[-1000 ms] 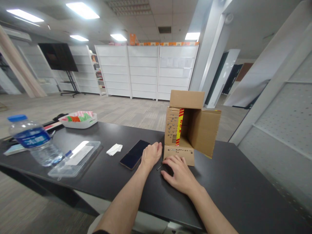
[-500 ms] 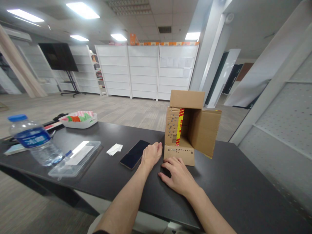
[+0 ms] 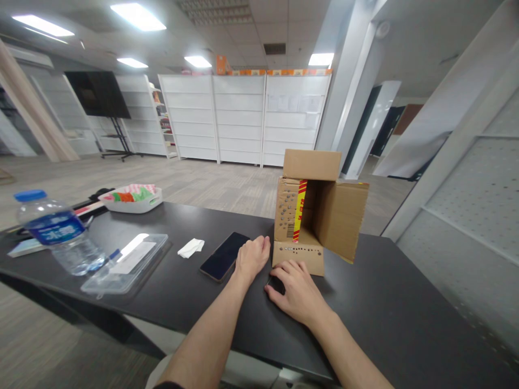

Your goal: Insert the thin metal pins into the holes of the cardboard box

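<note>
My left hand (image 3: 253, 257) rests on the dark table as a closed fist, just right of a black smartphone (image 3: 225, 256). Whatever its fingers might hold is hidden. My right hand (image 3: 298, 288) curves over a small black object shaped like a computer mouse (image 3: 277, 284), with the thumb along its near side. The palm covers most of that object. Right behind this hand stands an open cardboard box (image 3: 343, 219) lying on its side, its mouth towards me. Its lower flap (image 3: 302, 258) hangs down close to my right fingertips.
A crumpled white tissue (image 3: 190, 248) lies left of the phone. Farther left are a clear plastic case (image 3: 128, 265), a water bottle (image 3: 57, 229) with a blue cap, and a white basket (image 3: 135, 205) of colourful items. White shelving (image 3: 239, 116) stands across the room.
My right fingers have shifted slightly over the black mouse-like object, and a little more of it shows. My left hand, the phone and the box stay in place.
</note>
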`<state>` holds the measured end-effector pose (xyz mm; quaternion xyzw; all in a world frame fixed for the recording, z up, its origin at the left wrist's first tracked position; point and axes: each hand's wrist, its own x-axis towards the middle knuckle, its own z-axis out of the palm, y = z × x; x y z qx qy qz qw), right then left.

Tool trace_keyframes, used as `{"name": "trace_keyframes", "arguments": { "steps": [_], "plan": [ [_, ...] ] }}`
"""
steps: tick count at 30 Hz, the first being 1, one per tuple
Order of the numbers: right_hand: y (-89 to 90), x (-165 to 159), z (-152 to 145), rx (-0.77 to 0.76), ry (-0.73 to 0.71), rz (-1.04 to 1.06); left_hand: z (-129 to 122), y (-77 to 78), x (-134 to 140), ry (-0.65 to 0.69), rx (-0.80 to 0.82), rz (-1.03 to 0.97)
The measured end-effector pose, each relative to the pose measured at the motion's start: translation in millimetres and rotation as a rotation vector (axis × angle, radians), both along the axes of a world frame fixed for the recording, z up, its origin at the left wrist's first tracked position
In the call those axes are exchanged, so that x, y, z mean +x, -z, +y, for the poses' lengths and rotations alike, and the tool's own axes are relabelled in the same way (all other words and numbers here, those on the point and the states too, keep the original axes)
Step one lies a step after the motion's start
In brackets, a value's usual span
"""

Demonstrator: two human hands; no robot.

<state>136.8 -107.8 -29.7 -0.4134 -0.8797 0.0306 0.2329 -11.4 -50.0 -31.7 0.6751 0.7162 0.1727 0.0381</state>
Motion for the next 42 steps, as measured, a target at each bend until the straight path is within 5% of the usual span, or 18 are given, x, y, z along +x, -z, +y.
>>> {"name": "trace_keyframes", "arguments": {
  "steps": [20,30,42],
  "plan": [
    [8.1,-2,8,0.149,0.034,0.050,3,5.7,-1,0.006,0.038,0.036],
    [6.8,8,15,0.215,0.055,0.316,3,6.2,-1,0.008,0.029,0.036],
    [14.0,23,31,0.173,0.292,0.657,5,7.7,-2,0.017,0.027,0.041]
  ]
}}
